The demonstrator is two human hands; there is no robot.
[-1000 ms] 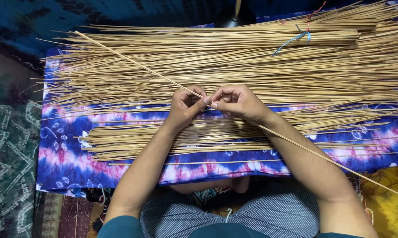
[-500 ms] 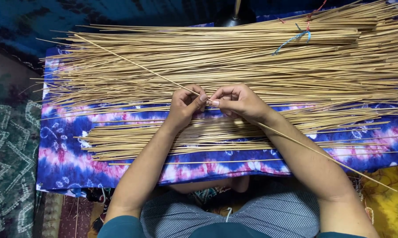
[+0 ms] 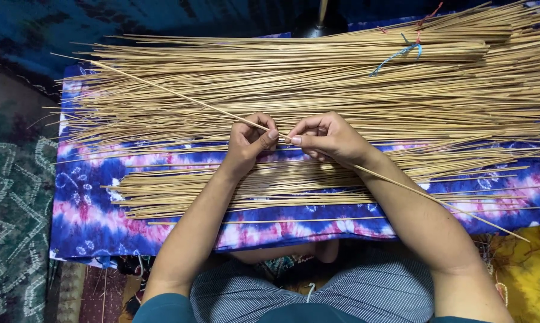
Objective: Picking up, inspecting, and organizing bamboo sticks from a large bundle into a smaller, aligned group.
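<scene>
Both hands meet at the centre of the frame, pinching one long thin bamboo stick (image 3: pixel 180 97) that runs diagonally from the upper left down to the lower right. The left hand (image 3: pixel 250 141) closes thumb and fingers around it; the right hand (image 3: pixel 325 137), just beside it, grips the same stick with curled fingers, the two hands nearly touching.

The stick crosses above a large pile of sticks (image 3: pixel 342 84) filling the upper half of the frame and running off the right edge. A smaller pile (image 3: pixel 186 191) lies below the hands, on a blue, purple and pink tie-dye cloth (image 3: pixel 84 221). Open cloth shows only along the lower left and lower right; the forearms cover the middle. A blue string (image 3: pixel 396 55) lies on the large pile at the upper right.

Compared with half a second ago, the hands and stick sit in nearly the same place, with no clear shift.

Counted: two hands, one held stick, two piles with sticks too many to count, one cloth, one string.
</scene>
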